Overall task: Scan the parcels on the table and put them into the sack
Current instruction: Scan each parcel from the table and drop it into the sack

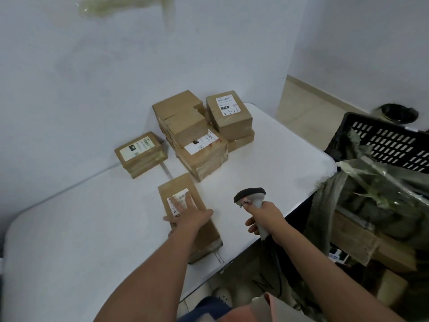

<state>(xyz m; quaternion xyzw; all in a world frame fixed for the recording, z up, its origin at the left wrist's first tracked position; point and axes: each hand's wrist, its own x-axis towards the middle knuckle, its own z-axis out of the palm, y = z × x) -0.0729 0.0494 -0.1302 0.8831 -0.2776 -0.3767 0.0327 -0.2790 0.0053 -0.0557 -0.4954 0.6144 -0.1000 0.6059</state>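
My left hand (190, 213) lies flat, fingers straight and spread, on the nearest parcel (185, 214), a long brown box with its white label (178, 201) facing up. I judge I am pinning it so the label stays steady for scanning, though my fingers partly cover that label. Just to the right, my right hand (264, 220) is curled around the handle of the grey scanner (251, 198), its dark head tipped forward over the white table (81, 228), ready to read the code. To the near right, below the table edge, the green sack (362, 194) hangs open with boxes already inside, close enough for a short drop. Behind it stands a black crate (390, 140). Further back, against the wall, a small labelled box (140, 154) sits left, and a stack of parcels (202, 133) waits at centre, unscanned I judge.
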